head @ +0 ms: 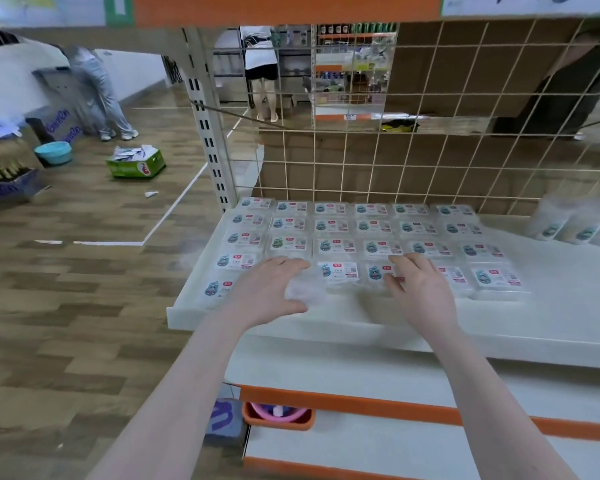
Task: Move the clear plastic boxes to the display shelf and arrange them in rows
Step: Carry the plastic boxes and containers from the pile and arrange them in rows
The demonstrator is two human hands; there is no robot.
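Note:
Several clear plastic boxes (pixel 335 247) with white, blue and red labels lie flat in rows on the white display shelf (pixel 361 317). My left hand (pixel 271 292) lies over a box (pixel 305 289) in the front row, fingers spread on top and thumb at its near edge. My right hand (pixel 423 289) reaches over the front row further right, fingers loosely bent and touching a labelled box (pixel 378 273). Whether either hand truly grips its box is unclear through motion blur.
A wire grid (pixel 430 161) backs the shelf, and white cups (pixel 575 223) stand at its right. Lower shelves with orange edges sit below. On the wooden floor to the left are a green carton (pixel 136 164), a blue basin (pixel 53 152) and cardboard boxes. People stand further back.

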